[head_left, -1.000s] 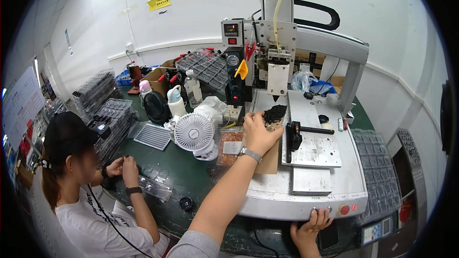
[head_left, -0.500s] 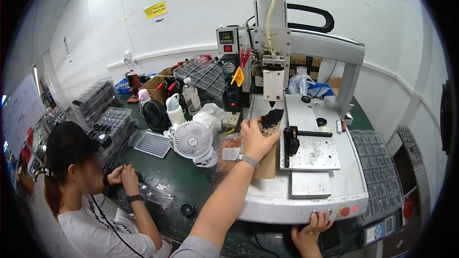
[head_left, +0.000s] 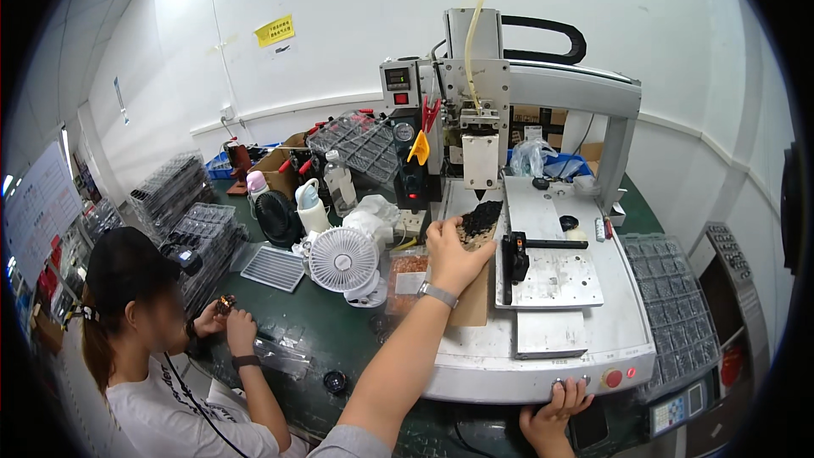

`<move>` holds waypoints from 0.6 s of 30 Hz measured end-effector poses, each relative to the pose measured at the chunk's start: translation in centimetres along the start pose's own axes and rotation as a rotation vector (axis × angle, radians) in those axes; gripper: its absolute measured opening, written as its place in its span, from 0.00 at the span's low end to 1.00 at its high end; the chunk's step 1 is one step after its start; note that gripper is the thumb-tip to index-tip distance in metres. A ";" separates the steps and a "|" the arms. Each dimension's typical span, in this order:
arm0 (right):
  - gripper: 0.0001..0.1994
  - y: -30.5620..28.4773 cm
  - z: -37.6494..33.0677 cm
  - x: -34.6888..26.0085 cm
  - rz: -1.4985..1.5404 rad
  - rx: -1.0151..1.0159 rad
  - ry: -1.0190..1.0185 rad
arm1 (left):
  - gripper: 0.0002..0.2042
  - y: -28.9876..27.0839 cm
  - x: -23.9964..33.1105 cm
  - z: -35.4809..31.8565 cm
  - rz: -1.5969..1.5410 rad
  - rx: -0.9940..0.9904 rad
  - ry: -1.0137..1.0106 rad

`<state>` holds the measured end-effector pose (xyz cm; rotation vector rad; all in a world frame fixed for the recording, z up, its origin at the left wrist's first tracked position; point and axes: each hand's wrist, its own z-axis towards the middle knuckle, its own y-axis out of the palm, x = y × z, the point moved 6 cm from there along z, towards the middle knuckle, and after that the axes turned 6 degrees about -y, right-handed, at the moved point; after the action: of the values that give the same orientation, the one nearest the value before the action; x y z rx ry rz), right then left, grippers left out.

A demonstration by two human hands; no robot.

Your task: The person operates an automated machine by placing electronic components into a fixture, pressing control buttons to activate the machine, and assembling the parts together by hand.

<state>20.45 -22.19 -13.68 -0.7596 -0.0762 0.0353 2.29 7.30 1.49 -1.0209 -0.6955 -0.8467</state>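
Two own hands in view. Left hand [head_left: 454, 253] was stretched out over the left side of the grey dispensing machine [head_left: 543, 348], fingers curled round the near end of one brown board [head_left: 475, 288] carrying one clump of small black parts [head_left: 481, 219]; the parts sat right under the machine's single nozzle head [head_left: 481, 161]. Right hand [head_left: 555, 407] rested at the machine's front edge, fingers spread loosely over the button strip, gripping nothing; one red button [head_left: 612, 378] just beside it. One metal plate [head_left: 551, 276] with one black clamp [head_left: 515, 256] lay on the machine bed.

One co-worker [head_left: 136, 322] sat at lower left, both hands together on a small piece. One white desk fan [head_left: 342, 261], one black fan [head_left: 275, 217], two white bottles, several stacks of clear trays [head_left: 182, 203] at left, one tray [head_left: 674, 305] at right.

Surface was a dark green bench [head_left: 339, 339], cluttered. Room: white walls, one yellow notice [head_left: 275, 30]
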 end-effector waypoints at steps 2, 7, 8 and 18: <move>0.38 0.0 -0.1 -0.1 0.015 -0.019 0.006 | 0.37 -0.1 -0.2 0.1 0.011 0.014 0.011; 0.38 0.0 -0.2 0.0 0.013 -0.019 0.009 | 0.37 0.0 -0.6 0.2 0.008 0.027 0.012; 0.38 0.1 -0.2 0.0 0.015 -0.027 0.015 | 0.37 0.0 -0.7 0.3 0.007 0.048 0.033; 0.38 -0.1 -0.3 0.1 0.024 -0.013 -0.001 | 0.36 -0.4 -1.1 0.6 -0.040 0.080 0.003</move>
<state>20.56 -22.43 -13.81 -0.7740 -0.0682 0.0584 1.32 8.07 1.04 -0.9363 -0.7441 -0.8484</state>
